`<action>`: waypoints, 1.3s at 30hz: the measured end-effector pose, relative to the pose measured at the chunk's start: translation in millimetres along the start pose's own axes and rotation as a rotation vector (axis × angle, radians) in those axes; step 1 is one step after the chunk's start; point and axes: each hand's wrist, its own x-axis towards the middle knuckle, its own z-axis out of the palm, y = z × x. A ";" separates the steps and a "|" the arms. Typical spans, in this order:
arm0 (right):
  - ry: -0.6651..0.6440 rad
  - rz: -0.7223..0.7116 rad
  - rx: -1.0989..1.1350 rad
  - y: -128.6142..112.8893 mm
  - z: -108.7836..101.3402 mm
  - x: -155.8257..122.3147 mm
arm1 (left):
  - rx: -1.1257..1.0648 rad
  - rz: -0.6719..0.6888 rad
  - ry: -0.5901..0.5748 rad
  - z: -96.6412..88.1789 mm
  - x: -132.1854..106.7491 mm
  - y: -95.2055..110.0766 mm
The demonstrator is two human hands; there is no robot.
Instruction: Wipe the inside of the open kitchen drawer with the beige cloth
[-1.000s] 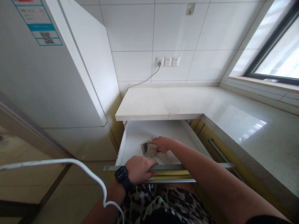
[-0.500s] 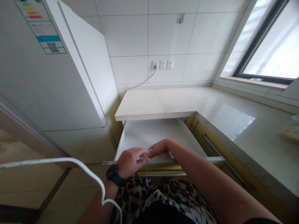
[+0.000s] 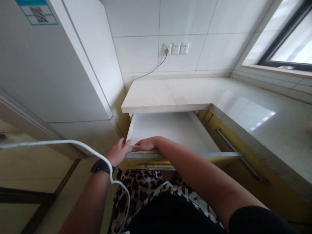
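Observation:
An open white drawer with a yellow front stands before me. My right hand reaches into its front left corner, pressing a pale cloth against the inner side and top of the front panel. Some of the cloth is hidden under the fingers. My left hand, wearing a black watch on the wrist, is at the drawer's left front corner. Its fingers are spread, with the thumb and index finger near the drawer's left wall, and it holds nothing.
A stone countertop overhangs the drawer's back and runs along the right. Left stands a white fridge. A yellow cabinet door with a metal handle is right of the drawer. A white cable crosses over my left forearm.
My right hand has moved left along the drawer front with the cloth. My left hand has come away from it to the drawer's left corner. The view has tipped downward.

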 end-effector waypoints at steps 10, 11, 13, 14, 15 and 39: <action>-0.155 0.296 -0.039 41.6 -15.7 -114.7 | 0.097 0.049 -0.140 -9.5 -6.8 -2.1; -0.124 0.312 -0.047 50.8 -17.8 -132.2 | 0.102 0.051 -0.140 -10.4 -7.3 -1.5; -0.071 0.374 -0.044 72.2 -21.9 -167.3 | 0.109 0.049 -0.140 -11.9 -8.0 -0.1; -0.048 0.426 -0.026 83.5 -23.8 -183.6 | 0.112 0.046 -0.140 -12.3 -8.1 0.4; -0.021 0.480 -0.014 94.6 -25.5 -198.2 | 0.116 0.045 -0.140 -12.4 -7.8 0.5; -0.012 0.260 -0.193 32.2 -6.3 -114.7 | 0.198 0.076 -0.174 -12.7 0.3 -2.0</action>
